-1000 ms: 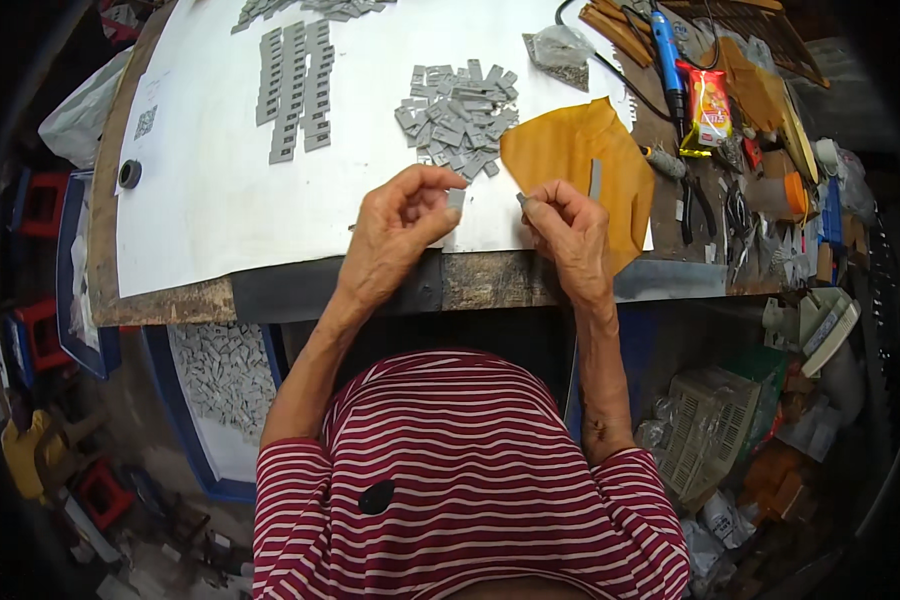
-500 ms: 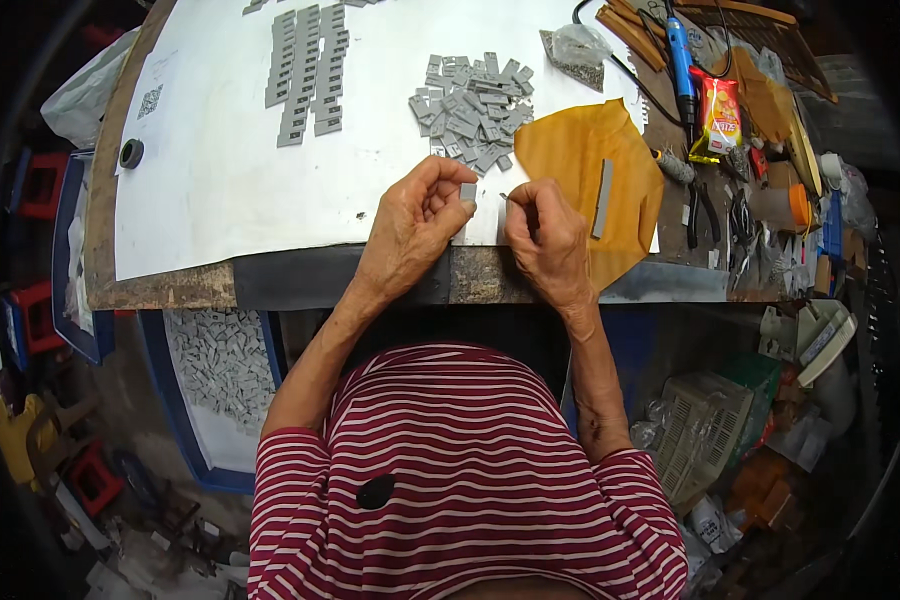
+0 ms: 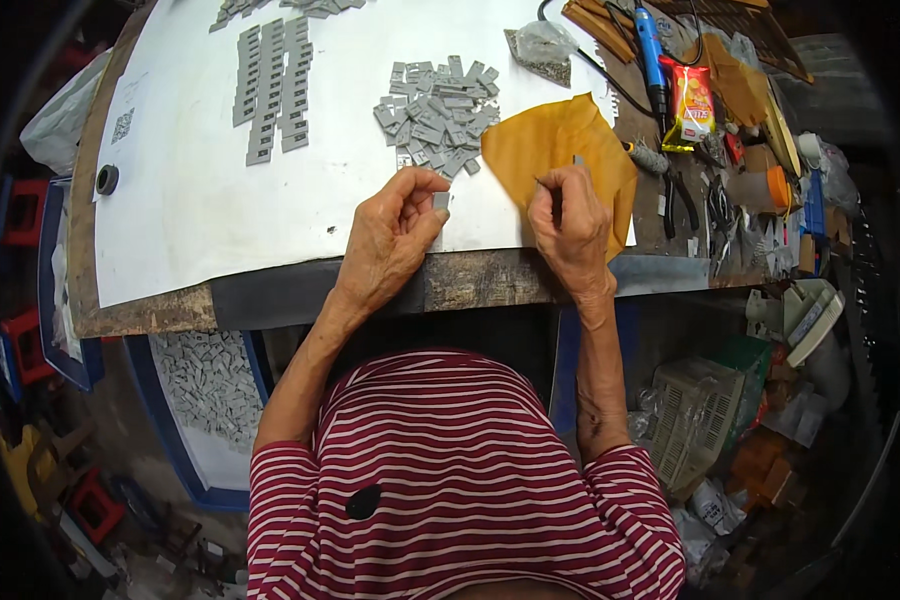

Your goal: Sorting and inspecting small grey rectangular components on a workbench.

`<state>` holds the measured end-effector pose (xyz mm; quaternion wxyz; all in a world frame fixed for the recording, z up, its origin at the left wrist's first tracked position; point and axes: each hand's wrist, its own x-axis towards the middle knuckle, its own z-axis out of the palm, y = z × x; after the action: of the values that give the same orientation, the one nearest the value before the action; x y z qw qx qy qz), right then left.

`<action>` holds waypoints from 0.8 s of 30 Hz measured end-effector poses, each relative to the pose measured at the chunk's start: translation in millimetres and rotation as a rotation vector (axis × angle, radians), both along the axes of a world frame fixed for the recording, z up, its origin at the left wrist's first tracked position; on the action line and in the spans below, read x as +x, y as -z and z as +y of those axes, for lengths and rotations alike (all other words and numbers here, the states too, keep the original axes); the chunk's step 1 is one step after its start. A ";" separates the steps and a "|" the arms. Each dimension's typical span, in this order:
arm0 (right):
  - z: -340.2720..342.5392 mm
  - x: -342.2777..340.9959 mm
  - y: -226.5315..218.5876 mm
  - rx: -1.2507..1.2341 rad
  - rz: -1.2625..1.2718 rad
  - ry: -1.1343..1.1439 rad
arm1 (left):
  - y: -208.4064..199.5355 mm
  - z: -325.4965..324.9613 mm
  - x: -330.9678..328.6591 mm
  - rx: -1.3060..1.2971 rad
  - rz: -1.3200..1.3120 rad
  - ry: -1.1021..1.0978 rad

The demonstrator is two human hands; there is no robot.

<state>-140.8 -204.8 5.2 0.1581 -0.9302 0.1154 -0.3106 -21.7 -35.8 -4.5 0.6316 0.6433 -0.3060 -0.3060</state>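
Observation:
My left hand (image 3: 394, 232) pinches a small grey rectangular plate (image 3: 440, 201) between thumb and fingertips, just above the white sheet (image 3: 340, 200). My right hand (image 3: 573, 220) is closed over a yellow-brown sheet (image 3: 530, 145). A tiny dark tip sticks out at its fingertips; what it belongs to is too small to name. Under the right hand lies a grey strip (image 3: 578, 160), mostly hidden with only its far end showing. Beyond my left hand is a loose heap of grey plates (image 3: 435, 115). More plates (image 3: 268, 95) lie farther left in overlapping columns.
A bag of small bits (image 3: 542, 52) lies at the back. Along the right are a blue corded tool (image 3: 651, 50), a red-yellow packet (image 3: 690, 105) and pliers (image 3: 683, 205). A black ring (image 3: 107, 180) sits at left. Below the bench is a blue-rimmed tray (image 3: 205, 490) of grey pieces.
My right hand has moved right, away from the left hand, and now covers most of the grey strip. My left hand still pinches its plate. The whole view has shifted slightly.

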 end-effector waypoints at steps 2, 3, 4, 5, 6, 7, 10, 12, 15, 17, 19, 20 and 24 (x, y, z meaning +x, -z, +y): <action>-7.3 -0.4 4.8 0.003 -0.010 0.005 | 0.2 0.3 -0.4 0.008 -0.004 0.000; -9.5 -0.9 6.4 -0.003 0.008 0.004 | 0.2 0.4 -0.6 0.005 -0.015 0.008; -10.6 -1.3 7.6 -0.009 0.027 0.002 | 0.4 0.7 -0.7 0.003 -0.025 0.014; -11.1 -1.5 8.2 -0.009 0.028 0.002 | 0.2 0.7 -1.0 0.003 -0.024 0.014; -11.3 -1.7 8.8 -0.007 0.043 -0.009 | -0.3 0.7 -1.4 0.010 -0.042 0.016; -11.4 -1.8 8.9 -0.005 0.057 -0.018 | -0.7 0.5 -1.5 0.017 -0.060 0.020; -9.8 -1.6 8.7 0.019 0.054 -0.038 | 1.1 1.1 -1.2 0.024 -0.047 0.029; -9.6 -1.2 9.4 0.031 0.049 -0.040 | 1.3 1.3 -1.0 0.026 -0.050 0.031; -8.5 -2.0 9.9 0.059 0.049 -0.038 | 2.6 0.4 -1.2 0.014 -0.029 0.036; -5.9 -2.6 9.4 0.076 0.054 -0.036 | 2.9 -0.8 -0.9 0.002 -0.005 0.037; -1.5 -2.3 6.3 0.115 0.023 -0.042 | 0.8 -2.4 -1.0 -0.005 0.043 0.028; 0.4 -2.5 5.3 0.117 0.022 -0.045 | 0.1 -3.4 -1.2 -0.003 0.042 0.025; 9.6 -3.0 -1.4 0.066 -0.021 -0.088 | -5.7 -10.6 -3.6 -0.037 0.145 0.029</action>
<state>-143.8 -195.2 6.6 0.2034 -0.9254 0.0827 -0.3089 -25.3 -46.3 1.2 0.6593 0.6033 -0.2741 -0.3552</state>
